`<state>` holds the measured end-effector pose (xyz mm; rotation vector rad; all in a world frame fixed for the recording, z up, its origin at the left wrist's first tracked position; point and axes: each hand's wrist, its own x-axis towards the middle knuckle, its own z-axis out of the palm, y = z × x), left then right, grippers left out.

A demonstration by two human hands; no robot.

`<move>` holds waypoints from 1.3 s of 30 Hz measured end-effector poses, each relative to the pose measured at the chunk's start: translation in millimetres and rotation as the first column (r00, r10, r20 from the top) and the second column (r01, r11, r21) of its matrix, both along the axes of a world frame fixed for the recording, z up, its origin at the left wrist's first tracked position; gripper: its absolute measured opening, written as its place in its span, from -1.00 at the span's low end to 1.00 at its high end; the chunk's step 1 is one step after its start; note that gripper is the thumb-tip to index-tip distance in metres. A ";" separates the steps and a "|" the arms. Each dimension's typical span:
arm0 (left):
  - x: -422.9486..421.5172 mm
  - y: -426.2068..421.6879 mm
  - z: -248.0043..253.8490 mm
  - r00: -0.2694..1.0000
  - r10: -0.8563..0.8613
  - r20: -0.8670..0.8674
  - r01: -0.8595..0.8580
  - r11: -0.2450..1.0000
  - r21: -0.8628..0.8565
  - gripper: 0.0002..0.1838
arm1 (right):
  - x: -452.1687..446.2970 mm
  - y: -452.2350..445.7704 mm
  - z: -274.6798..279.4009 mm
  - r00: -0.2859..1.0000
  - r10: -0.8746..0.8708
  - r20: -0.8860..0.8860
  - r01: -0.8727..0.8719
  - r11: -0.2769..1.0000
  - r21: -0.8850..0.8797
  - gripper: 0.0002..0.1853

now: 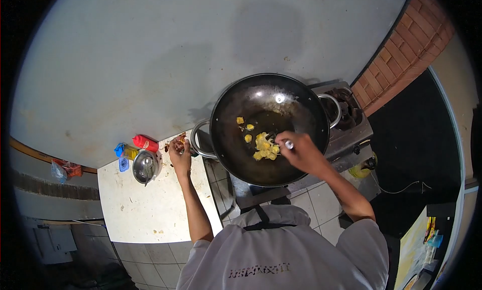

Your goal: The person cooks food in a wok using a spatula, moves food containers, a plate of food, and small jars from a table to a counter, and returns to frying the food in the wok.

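Note:
A large dark wok (241, 162) with two metal loop handles sits on the stove. Scrambled egg (266, 147) lies in its middle, with several small yellow pieces apart to the left. My right hand (301, 150) is above the egg, closed around a spatula (288, 145); its pale handle end shows, but the blade is mostly hidden. To the left of the wok, my left hand (179, 154) is over the white table with curled fingers at a small reddish-brown item (181, 138), perhaps a packet. The fingers partly cover it, so its kind is unclear.
On the white table (145, 209) stand a metal bowl (145, 167) with a spoon, a red squeeze bottle (145, 142) and a blue-capped bottle (129, 152). A second burner (346, 109) lies right of the wok. The wall (165, 54) rises behind.

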<state>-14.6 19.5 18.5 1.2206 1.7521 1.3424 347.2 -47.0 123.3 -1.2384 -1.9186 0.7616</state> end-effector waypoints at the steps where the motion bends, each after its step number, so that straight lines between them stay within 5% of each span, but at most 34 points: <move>1: 0.9 -0.7 2.5 1.000 0.002 -0.001 -0.002 1.000 -0.002 -0.63 | -9.2 -5.8 3.3 1.000 0.002 -0.001 -0.002 1.000 -0.002 -0.85; 7: -2.7 2.4 -5.9 1.000 -0.015 0.000 0.015 1.000 0.000 -0.65 | -56.7 -26.9 7.6 0.923 0.196 0.332 -0.249 0.960 0.128 -0.80; 16: -11.4 -2.7 -9.5 1.000 -0.001 0.000 0.001 0.999 0.047 -0.65 | -70.5 -52.8 22.9 0.867 0.261 0.424 -0.380 0.897 0.226 -0.79; 20: -14.4 -7.2 -9.8 0.997 0.056 -0.045 -0.052 0.995 0.090 -0.69 | -32.8 -50.8 23.8 0.905 0.234 0.355 -0.287 0.952 0.103 -0.70; 23: -10.5 -13.6 4.4 0.993 0.094 -0.065 -0.091 0.995 0.044 -0.68 | -10.6 -38.4 18.5 0.990 0.016 0.143 -0.051 0.969 0.244 -0.76; 25: -13.4 -12.9 -2.0 0.996 0.070 -0.055 -0.067 0.996 0.051 -0.69 | -7.5 -37.1 27.7 0.965 -0.257 -0.049 0.257 0.966 -0.008 -0.88; 39: -6.6 -15.1 -11.7 0.999 -0.003 -0.038 0.004 1.000 0.028 -0.63 | -4.6 -10.2 -8.0 0.957 -0.247 -0.150 0.249 0.968 -0.001 -0.92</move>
